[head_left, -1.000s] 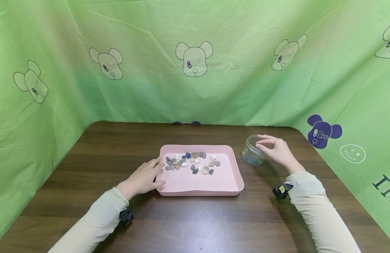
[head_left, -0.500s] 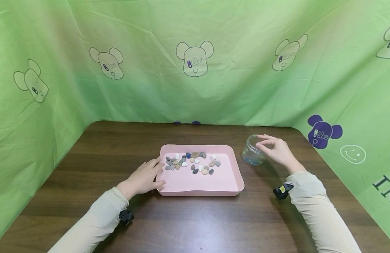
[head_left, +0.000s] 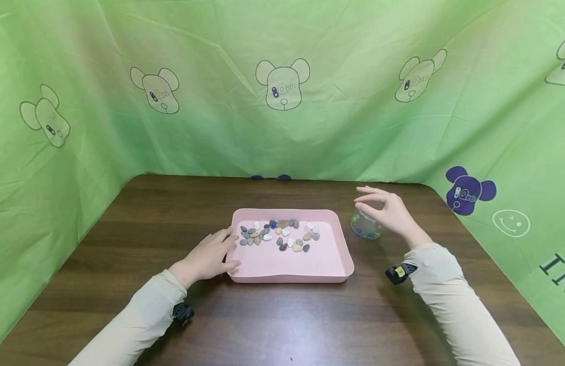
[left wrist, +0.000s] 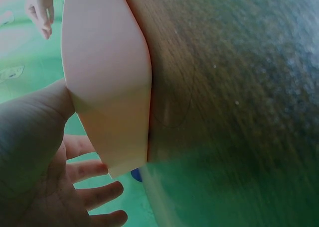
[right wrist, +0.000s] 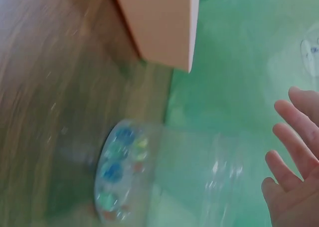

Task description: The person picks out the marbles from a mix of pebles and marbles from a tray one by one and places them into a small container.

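My left hand point(head_left: 206, 258) rests on the left rim of a shallow pink tray point(head_left: 282, 278), thumb and fingertips reaching over the edge. In the left wrist view its fingers point(left wrist: 103, 195) look straight and spread. Small pebbles point(head_left: 256, 235), grey, white, tan and one dark blue, lie in loose groups in the tray's back half. To the right of the tray stands a clear glass jar point(head_left: 365, 229), with blue, green and yellow glass marbles point(right wrist: 112, 171) at its bottom. My right hand point(head_left: 388, 211) hovers above the jar's mouth, fingers loosely extended; nothing shows between them.
The dark brown wooden table point(head_left: 172, 203) carries the tray and the jar. Behind and at both sides hangs a green cloth point(head_left: 209, 142) with printed bear heads. Each wrist bears a small black camera point(head_left: 183, 313).
My right hand has lifted a little and moved left, from the jar's right rim to above its mouth. The left hand, tray and pebbles stay as they were.
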`<state>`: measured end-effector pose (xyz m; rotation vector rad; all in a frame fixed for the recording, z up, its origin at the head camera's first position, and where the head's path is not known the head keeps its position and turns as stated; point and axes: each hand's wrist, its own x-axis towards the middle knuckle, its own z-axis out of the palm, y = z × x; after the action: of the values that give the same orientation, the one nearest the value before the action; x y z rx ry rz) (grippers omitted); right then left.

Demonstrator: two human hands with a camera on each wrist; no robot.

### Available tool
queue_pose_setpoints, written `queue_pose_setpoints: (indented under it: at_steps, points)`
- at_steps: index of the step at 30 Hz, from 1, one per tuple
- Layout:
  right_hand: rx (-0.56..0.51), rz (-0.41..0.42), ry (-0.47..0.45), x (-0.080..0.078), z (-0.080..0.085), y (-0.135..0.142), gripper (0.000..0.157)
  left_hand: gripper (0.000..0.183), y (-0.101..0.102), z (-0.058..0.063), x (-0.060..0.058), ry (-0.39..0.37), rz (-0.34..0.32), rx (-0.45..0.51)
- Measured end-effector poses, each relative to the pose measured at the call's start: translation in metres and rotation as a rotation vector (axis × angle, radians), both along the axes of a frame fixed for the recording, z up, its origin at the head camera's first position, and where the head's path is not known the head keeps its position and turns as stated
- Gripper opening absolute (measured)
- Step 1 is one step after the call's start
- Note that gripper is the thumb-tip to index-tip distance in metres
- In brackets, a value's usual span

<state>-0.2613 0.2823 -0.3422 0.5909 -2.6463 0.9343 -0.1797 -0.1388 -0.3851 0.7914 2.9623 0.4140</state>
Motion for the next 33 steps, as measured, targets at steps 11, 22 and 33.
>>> queue_pose_setpoints:
  at_steps: [11,22,33]
  points:
    - [-0.022,0.072,-0.075,-0.004,0.006,-0.035,0.020,0.060,0.000,0.000,-0.001,-0.017,0.012,-0.005]
    - [-0.113,0.207,-0.206,-0.006,0.012,-0.067,0.021,0.060,0.000,0.001,0.000,-0.017,0.013,0.000]
    - [-0.110,0.287,-0.210,-0.011,0.007,-0.092,0.019,0.060,0.000,0.002,0.001,-0.017,0.012,0.002]
